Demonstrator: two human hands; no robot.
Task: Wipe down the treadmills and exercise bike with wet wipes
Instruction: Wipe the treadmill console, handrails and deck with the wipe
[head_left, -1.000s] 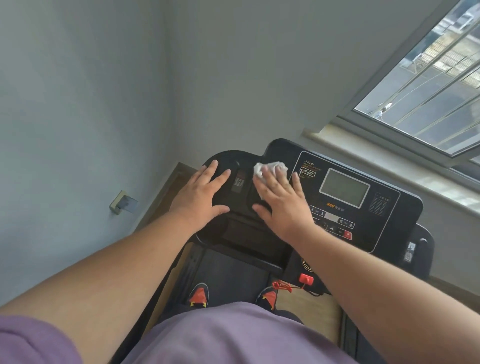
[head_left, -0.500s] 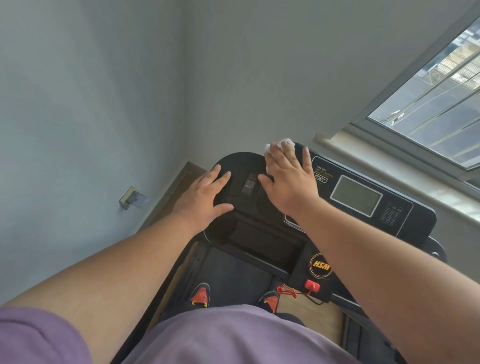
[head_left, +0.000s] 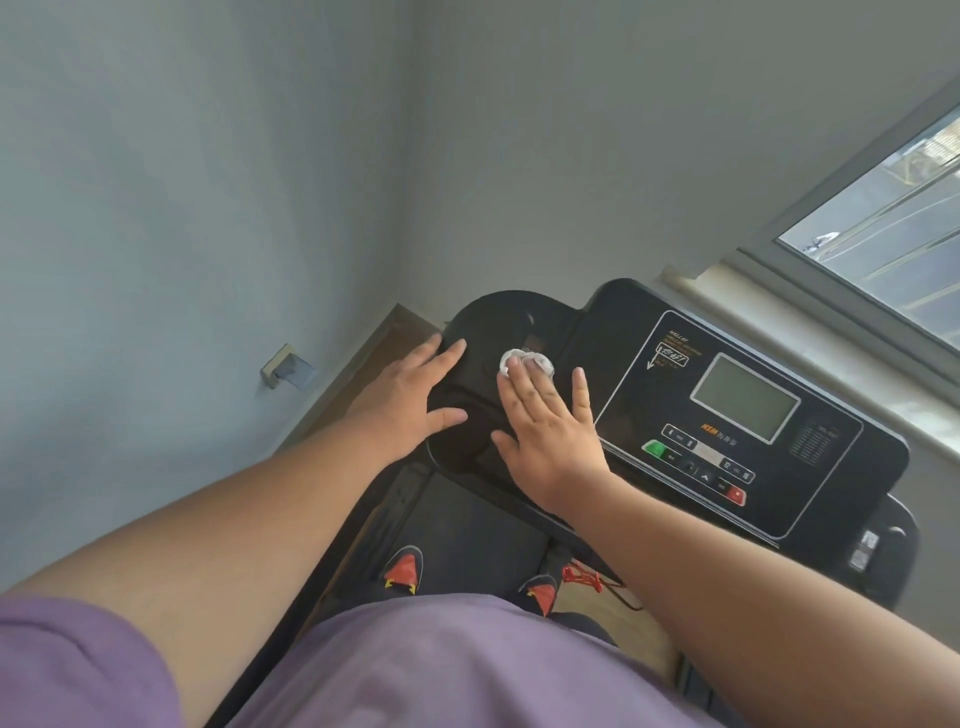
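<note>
Our wet wipe (head_left: 525, 362) lies bunched on the treadmill console (head_left: 519, 322), at nine o'clock from the display (head_left: 744, 396). Our right hand (head_left: 550, 431) presses it with straight fingers; our left hand (head_left: 410, 395) rests flat, fingers relaxed, at nine o'clock again. Sliding toward three o'clock, we risk pressing the green start button (head_left: 655, 449).

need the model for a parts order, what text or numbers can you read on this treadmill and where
"HSM", orange, on the treadmill console below the display; the characters after it are blurred.
"12" on a speed button.
Orange lines and boxed label beside the display: too blurred.
Other button marks and the sticker: too small.
</note>
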